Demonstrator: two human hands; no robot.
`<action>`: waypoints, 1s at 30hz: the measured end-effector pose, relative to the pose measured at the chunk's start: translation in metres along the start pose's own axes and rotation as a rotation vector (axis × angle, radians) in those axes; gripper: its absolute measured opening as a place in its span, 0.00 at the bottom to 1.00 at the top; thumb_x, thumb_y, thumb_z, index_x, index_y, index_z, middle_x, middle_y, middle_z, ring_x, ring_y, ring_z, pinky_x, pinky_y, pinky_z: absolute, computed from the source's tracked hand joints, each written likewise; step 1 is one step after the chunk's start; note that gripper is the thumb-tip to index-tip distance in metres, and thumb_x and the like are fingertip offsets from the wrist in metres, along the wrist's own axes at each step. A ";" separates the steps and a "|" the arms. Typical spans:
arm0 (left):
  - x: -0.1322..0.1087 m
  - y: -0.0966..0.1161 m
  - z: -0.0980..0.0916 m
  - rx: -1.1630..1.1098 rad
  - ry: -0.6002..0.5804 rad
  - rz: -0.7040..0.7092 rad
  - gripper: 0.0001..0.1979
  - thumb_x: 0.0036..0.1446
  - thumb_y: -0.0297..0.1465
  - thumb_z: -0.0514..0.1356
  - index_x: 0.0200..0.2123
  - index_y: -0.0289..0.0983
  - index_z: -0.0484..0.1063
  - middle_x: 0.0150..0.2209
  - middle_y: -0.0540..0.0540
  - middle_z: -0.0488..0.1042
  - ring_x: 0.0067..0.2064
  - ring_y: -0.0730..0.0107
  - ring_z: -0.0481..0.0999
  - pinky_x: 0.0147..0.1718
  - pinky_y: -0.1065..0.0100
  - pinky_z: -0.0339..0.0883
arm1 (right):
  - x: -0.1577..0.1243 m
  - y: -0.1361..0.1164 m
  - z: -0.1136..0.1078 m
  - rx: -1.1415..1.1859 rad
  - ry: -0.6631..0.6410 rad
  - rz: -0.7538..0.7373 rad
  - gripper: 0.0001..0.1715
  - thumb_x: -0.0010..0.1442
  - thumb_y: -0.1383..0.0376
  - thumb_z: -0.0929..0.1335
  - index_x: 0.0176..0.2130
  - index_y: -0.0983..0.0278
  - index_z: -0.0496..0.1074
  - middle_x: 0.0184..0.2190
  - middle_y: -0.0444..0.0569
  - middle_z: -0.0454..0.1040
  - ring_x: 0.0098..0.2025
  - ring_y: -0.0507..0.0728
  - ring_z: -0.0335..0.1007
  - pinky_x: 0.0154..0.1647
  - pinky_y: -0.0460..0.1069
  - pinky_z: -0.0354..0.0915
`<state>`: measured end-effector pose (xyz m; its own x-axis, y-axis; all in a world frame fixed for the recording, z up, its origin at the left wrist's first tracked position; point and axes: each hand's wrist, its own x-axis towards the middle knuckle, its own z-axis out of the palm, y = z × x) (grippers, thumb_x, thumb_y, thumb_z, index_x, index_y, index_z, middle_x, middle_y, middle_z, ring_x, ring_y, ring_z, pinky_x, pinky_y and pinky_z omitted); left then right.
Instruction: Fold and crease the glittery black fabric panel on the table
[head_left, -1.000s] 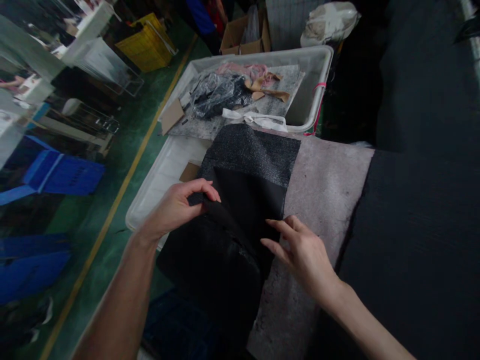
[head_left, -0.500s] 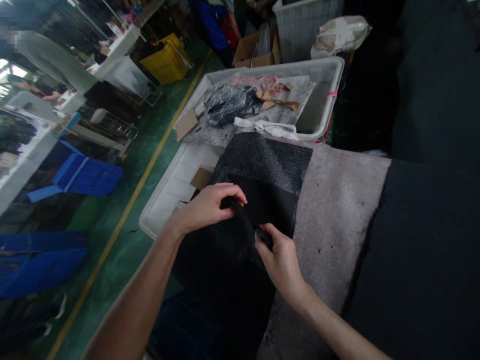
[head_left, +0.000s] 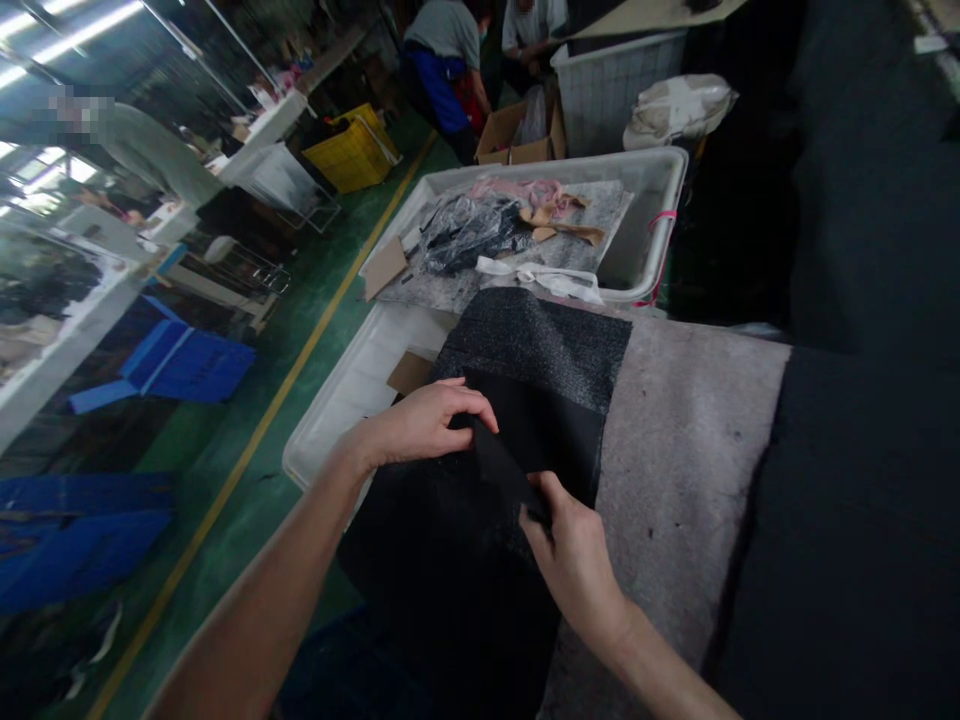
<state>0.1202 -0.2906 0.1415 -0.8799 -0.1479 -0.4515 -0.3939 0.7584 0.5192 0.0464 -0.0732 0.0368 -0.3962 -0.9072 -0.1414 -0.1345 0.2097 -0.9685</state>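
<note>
A thin black piece of sheet material (head_left: 501,466), perhaps fabric, stretches between my two hands. My left hand (head_left: 431,422) pinches its far end between thumb and fingers. At the near end, my right hand (head_left: 571,545) has its thumb and curled fingers closed on it. Under my hands lies a larger black sheet (head_left: 450,570), dark enough that its folds hardly show. Beyond it are a smooth black panel (head_left: 551,425) and a speckled black sheet (head_left: 532,325). These rest on a grey felt-like surface (head_left: 671,440).
White plastic bins (head_left: 337,400) stand beneath and behind the work. A grey board (head_left: 615,205) on the far bin carries a plastic-wrapped bundle (head_left: 472,230) and scraps. Blue crates (head_left: 199,355) and a yellow crate (head_left: 352,150) stand left. Co-workers (head_left: 442,60) are behind.
The view has tilted up slightly. The piece between my hands now looks flatter and straighter, and my right hand sits slightly farther right and lower. Both hands keep their grip.
</note>
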 end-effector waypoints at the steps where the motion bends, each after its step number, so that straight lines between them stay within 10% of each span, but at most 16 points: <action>1: 0.002 0.000 0.001 0.000 0.021 0.003 0.10 0.58 0.27 0.56 0.41 0.42 0.74 0.42 0.54 0.77 0.47 0.69 0.75 0.66 0.53 0.42 | -0.001 0.000 0.000 0.005 0.003 -0.005 0.11 0.63 0.65 0.60 0.46 0.61 0.65 0.34 0.46 0.73 0.33 0.58 0.72 0.33 0.50 0.64; 10: 0.015 0.006 0.008 0.012 0.122 0.046 0.07 0.60 0.29 0.56 0.38 0.40 0.74 0.36 0.53 0.77 0.45 0.67 0.75 0.62 0.60 0.53 | 0.001 0.006 0.005 0.040 0.080 -0.053 0.20 0.65 0.64 0.64 0.55 0.62 0.65 0.44 0.50 0.74 0.43 0.60 0.74 0.45 0.55 0.72; 16: 0.019 0.000 -0.003 0.089 -0.034 0.007 0.18 0.49 0.28 0.65 0.45 0.44 0.72 0.46 0.54 0.77 0.49 0.65 0.74 0.64 0.56 0.45 | 0.016 0.007 -0.002 0.174 0.073 -0.108 0.25 0.62 0.70 0.62 0.58 0.57 0.67 0.52 0.45 0.72 0.53 0.58 0.70 0.57 0.57 0.67; 30: 0.011 -0.112 -0.023 0.374 -0.046 -0.202 0.12 0.41 0.23 0.62 0.29 0.46 0.78 0.32 0.53 0.79 0.40 0.64 0.76 0.57 0.60 0.54 | 0.001 -0.017 0.001 0.207 -0.069 -0.275 0.39 0.53 0.80 0.61 0.61 0.56 0.63 0.54 0.42 0.70 0.55 0.54 0.68 0.57 0.51 0.67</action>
<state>0.1481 -0.3918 0.0955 -0.7789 -0.2948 -0.5535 -0.4261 0.8963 0.1223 0.0491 -0.0783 0.0527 -0.3071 -0.9436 0.1236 -0.0374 -0.1178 -0.9923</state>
